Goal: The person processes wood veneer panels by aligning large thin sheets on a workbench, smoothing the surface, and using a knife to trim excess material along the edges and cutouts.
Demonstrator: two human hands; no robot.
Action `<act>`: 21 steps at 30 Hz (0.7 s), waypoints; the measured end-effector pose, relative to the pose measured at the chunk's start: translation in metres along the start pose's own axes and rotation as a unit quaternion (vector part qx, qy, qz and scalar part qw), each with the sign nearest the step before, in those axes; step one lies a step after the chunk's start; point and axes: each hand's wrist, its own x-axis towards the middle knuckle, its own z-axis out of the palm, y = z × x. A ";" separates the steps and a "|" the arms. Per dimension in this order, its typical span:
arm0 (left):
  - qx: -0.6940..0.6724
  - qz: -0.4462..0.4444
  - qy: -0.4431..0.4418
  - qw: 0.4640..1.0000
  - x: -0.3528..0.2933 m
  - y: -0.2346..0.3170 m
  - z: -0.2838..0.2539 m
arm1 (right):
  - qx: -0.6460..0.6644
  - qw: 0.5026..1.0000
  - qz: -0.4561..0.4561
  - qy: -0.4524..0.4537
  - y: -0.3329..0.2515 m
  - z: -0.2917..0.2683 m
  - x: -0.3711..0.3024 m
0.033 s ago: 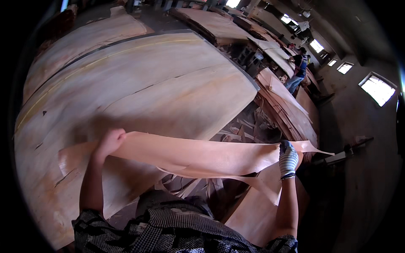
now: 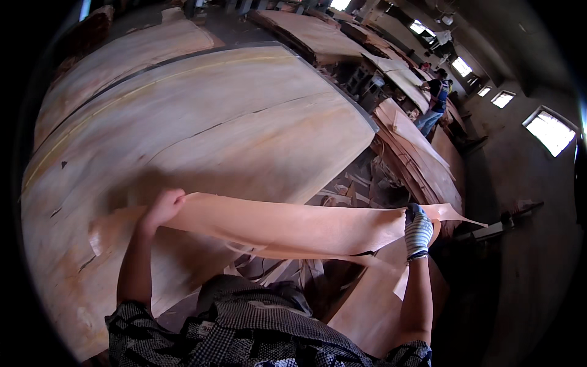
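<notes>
While you hold the thin wood strip (image 2: 299, 227) stretched, spread the strain evenly.
Left hand (image 2: 164, 208) and gloved right hand (image 2: 418, 231) pinch it, fingers curled, across the pale sheet's (image 2: 257, 147) right edge.

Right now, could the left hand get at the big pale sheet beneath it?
Probably yes: the big pale sheet lies bare just beyond the left hand, though that hand grips the thin strip.
</notes>
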 end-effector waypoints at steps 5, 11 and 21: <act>0.078 -0.053 -0.040 0.995 0.063 -0.048 0.082 | -0.017 0.996 -0.055 -0.060 0.027 0.100 0.095; 0.146 -0.194 0.048 0.969 0.076 -0.091 0.130 | 0.042 0.981 -0.153 -0.110 -0.002 0.223 0.220; 0.194 -0.415 0.106 0.882 0.076 -0.100 0.098 | 0.094 0.919 -0.306 -0.230 -0.053 0.406 0.364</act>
